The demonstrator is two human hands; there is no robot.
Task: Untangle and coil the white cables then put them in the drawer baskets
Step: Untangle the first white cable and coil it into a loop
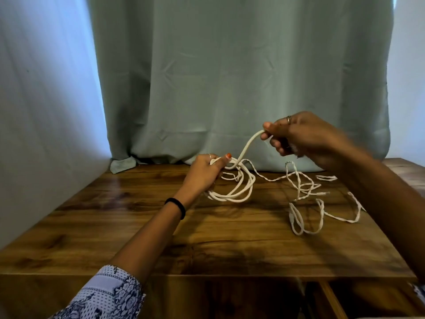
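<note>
A thick white cable [239, 192] hangs in several loops from my left hand [204, 172], which grips the coil above the wooden tabletop [142, 229]. Its free end rises to the right into my right hand [296, 134], whose fingers pinch it a little higher than the coil. Thinner twisted white cables [303, 187] lie loose and tangled on the table to the right of the coil, partly under my right forearm. No basket is in view.
A green curtain [230, 77] hangs close behind the table and pools at its back edge. The wooden front of the furniture [230, 298] runs below the near edge, with a drawer gap at the lower right [333, 300].
</note>
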